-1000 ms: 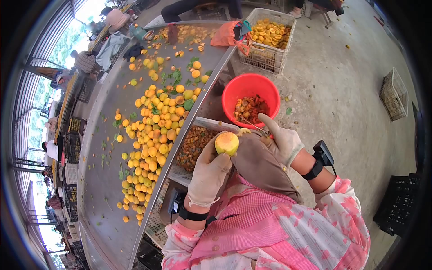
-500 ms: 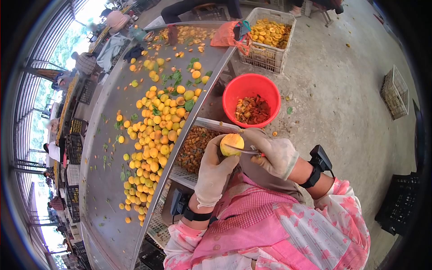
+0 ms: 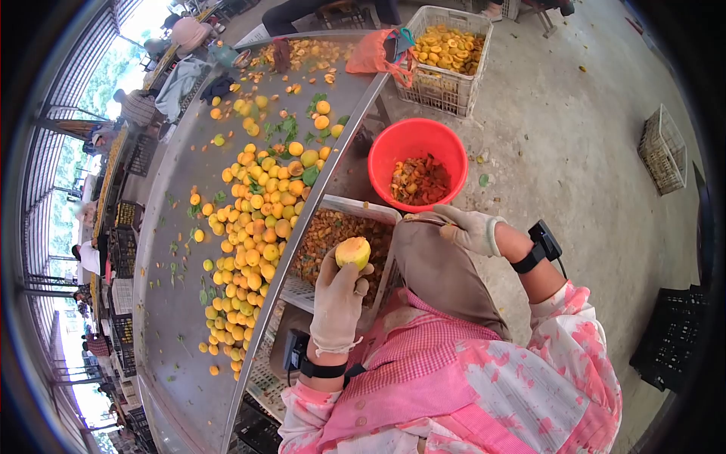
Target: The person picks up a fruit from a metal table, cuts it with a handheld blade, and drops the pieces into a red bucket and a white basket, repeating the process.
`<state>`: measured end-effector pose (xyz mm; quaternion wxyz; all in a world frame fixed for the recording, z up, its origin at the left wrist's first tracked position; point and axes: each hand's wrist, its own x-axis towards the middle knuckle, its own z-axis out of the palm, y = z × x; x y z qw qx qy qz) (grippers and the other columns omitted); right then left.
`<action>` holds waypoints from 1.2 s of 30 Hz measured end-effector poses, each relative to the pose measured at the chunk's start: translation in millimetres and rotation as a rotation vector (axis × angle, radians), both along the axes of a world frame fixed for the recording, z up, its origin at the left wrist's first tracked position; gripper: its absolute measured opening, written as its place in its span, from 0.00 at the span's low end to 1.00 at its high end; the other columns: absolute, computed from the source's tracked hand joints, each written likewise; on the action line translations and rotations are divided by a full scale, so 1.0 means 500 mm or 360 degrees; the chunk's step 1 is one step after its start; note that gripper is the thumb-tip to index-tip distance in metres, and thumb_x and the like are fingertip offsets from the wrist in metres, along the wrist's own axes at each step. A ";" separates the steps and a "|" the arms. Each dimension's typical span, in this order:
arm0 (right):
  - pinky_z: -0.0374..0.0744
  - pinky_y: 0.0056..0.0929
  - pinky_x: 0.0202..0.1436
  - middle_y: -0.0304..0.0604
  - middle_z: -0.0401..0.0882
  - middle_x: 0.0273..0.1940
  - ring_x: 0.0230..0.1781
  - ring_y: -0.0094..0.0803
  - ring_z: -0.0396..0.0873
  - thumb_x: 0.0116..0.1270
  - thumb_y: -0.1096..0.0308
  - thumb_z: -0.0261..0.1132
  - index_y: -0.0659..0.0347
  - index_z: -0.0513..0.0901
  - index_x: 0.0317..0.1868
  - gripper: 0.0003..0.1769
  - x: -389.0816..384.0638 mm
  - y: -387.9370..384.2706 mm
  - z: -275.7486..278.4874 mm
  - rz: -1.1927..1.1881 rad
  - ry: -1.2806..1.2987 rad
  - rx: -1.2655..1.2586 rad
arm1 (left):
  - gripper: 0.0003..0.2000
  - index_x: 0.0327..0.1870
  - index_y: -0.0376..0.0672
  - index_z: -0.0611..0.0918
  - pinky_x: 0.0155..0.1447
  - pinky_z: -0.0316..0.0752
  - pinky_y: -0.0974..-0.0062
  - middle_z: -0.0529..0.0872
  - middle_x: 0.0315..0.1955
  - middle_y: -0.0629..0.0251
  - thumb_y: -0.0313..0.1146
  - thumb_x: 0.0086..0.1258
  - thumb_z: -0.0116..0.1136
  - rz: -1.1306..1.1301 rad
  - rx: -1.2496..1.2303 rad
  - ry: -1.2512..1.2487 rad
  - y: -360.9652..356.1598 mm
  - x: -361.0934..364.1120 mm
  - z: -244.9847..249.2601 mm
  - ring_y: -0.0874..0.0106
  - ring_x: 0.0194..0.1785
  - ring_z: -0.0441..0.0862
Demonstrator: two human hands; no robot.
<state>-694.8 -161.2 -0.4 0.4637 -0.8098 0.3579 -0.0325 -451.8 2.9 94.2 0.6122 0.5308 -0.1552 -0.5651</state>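
Right hand (image 3: 476, 231) has withdrawn from fruit (image 3: 352, 253) in the left hand (image 3: 337, 299).

Here's the fruit (image 3: 354, 254), upright in the left hand (image 3: 337, 299), bare pale-orange flesh on top, yellow-green skin below, just off the table's (image 3: 178, 371) long edge! And the knife (image 3: 428, 221), from where I stand, a thin sliver at the right hand (image 3: 476, 231), mostly hidden.
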 end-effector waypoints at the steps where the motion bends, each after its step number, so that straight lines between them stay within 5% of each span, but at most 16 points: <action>1: 0.76 0.40 0.62 0.59 0.80 0.55 0.58 0.50 0.80 0.76 0.49 0.54 0.60 0.61 0.74 0.34 0.003 -0.009 -0.011 0.0001 -0.0003 -0.0003 | 0.18 0.63 0.37 0.71 0.39 0.70 0.83 0.78 0.49 0.65 0.27 0.73 0.49 -0.0008 0.0019 -0.0013 0.001 0.001 -0.002 0.78 0.45 0.78; 6: 0.76 0.40 0.60 0.60 0.80 0.56 0.58 0.52 0.80 0.76 0.51 0.54 0.58 0.66 0.72 0.30 0.022 -0.036 0.018 0.0056 0.0210 0.0263 | 0.18 0.63 0.37 0.71 0.40 0.71 0.82 0.78 0.49 0.65 0.28 0.73 0.49 0.0009 0.0034 -0.0036 0.004 0.005 0.000 0.77 0.45 0.78; 10: 0.79 0.40 0.54 0.58 0.82 0.54 0.53 0.50 0.83 0.76 0.50 0.54 0.57 0.68 0.70 0.29 0.009 -0.092 -0.101 -0.0006 0.0363 0.0094 | 0.18 0.63 0.37 0.71 0.40 0.71 0.82 0.78 0.49 0.65 0.27 0.73 0.49 0.0034 0.0041 -0.0045 0.013 0.015 -0.006 0.77 0.45 0.78; 12: 0.81 0.35 0.42 0.50 0.84 0.46 0.41 0.39 0.85 0.77 0.50 0.54 0.56 0.70 0.69 0.28 0.005 -0.106 -0.099 -0.0562 0.0377 -0.0430 | 0.18 0.63 0.37 0.71 0.40 0.71 0.82 0.78 0.50 0.65 0.26 0.73 0.48 0.0032 0.0033 -0.0049 0.016 0.020 -0.007 0.78 0.45 0.78; 13: 0.81 0.35 0.42 0.50 0.84 0.46 0.41 0.39 0.85 0.77 0.50 0.54 0.56 0.70 0.69 0.28 0.010 -0.101 -0.070 -0.0552 0.0375 -0.0433 | 0.18 0.63 0.36 0.71 0.40 0.71 0.82 0.78 0.50 0.65 0.25 0.73 0.48 0.0029 0.0024 -0.0053 0.018 0.020 -0.006 0.78 0.45 0.78; 15: 0.78 0.27 0.33 0.42 0.80 0.36 0.31 0.27 0.79 0.77 0.51 0.54 0.57 0.70 0.69 0.27 0.014 -0.076 -0.020 -0.0364 -0.0089 0.0109 | 0.18 0.63 0.36 0.71 0.40 0.71 0.82 0.78 0.50 0.65 0.25 0.73 0.47 0.0028 0.0020 -0.0057 0.022 0.019 -0.006 0.78 0.44 0.78; 17: 0.75 0.24 0.32 0.37 0.77 0.33 0.28 0.22 0.73 0.78 0.52 0.53 0.58 0.69 0.70 0.27 0.019 -0.047 -0.009 -0.0224 -0.0164 0.0180 | 0.19 0.64 0.35 0.71 0.39 0.70 0.84 0.79 0.50 0.66 0.23 0.73 0.47 -0.0087 -0.0090 -0.0247 0.020 0.017 -0.010 0.79 0.44 0.78; 21: 0.77 0.30 0.34 0.39 0.80 0.34 0.31 0.27 0.78 0.78 0.46 0.53 0.57 0.67 0.73 0.32 0.036 0.002 0.015 -0.0054 -0.0409 0.0237 | 0.22 0.68 0.36 0.69 0.39 0.70 0.85 0.80 0.48 0.64 0.21 0.72 0.48 -0.0065 -0.0023 0.0080 0.016 0.012 -0.002 0.80 0.44 0.77; 23: 0.77 0.35 0.57 0.57 0.82 0.51 0.53 0.48 0.81 0.77 0.52 0.54 0.62 0.65 0.72 0.31 0.050 0.036 0.053 0.0053 -0.0635 -0.0061 | 0.22 0.69 0.36 0.68 0.41 0.70 0.83 0.79 0.51 0.63 0.24 0.74 0.49 -0.0158 -0.0090 0.0100 0.023 0.018 -0.016 0.77 0.47 0.78; 25: 0.77 0.38 0.56 0.57 0.81 0.49 0.52 0.54 0.79 0.75 0.54 0.55 0.62 0.64 0.72 0.31 0.069 0.083 0.136 0.0033 -0.0474 0.0004 | 0.22 0.68 0.37 0.69 0.41 0.71 0.84 0.79 0.50 0.64 0.24 0.73 0.52 -0.0120 -0.0129 0.0086 0.022 0.006 -0.011 0.78 0.46 0.78; 28: 0.77 0.44 0.54 0.57 0.80 0.49 0.55 0.60 0.74 0.66 0.59 0.63 0.64 0.68 0.67 0.32 0.097 0.131 0.146 -0.0031 -0.0728 -0.0743 | 0.24 0.68 0.37 0.69 0.41 0.71 0.85 0.80 0.47 0.66 0.26 0.72 0.58 -0.0117 -0.0182 0.0041 0.023 -0.003 -0.006 0.79 0.43 0.77; 32: 0.74 0.48 0.53 0.55 0.80 0.41 0.47 0.56 0.77 0.56 0.62 0.66 0.68 0.71 0.63 0.34 0.121 0.147 0.151 0.0105 -0.0856 -0.1011 | 0.27 0.68 0.37 0.70 0.43 0.72 0.85 0.81 0.45 0.70 0.29 0.69 0.64 -0.0253 -0.0121 -0.0378 0.029 -0.003 -0.008 0.82 0.40 0.76; 36: 0.73 0.50 0.54 0.54 0.80 0.39 0.45 0.55 0.78 0.52 0.63 0.67 0.69 0.72 0.61 0.34 0.117 0.162 0.161 0.0169 -0.0408 -0.0484 | 0.26 0.68 0.34 0.69 0.62 0.74 0.78 0.79 0.55 0.64 0.23 0.69 0.63 -0.0303 -0.0161 -0.0435 0.027 -0.007 -0.008 0.77 0.56 0.77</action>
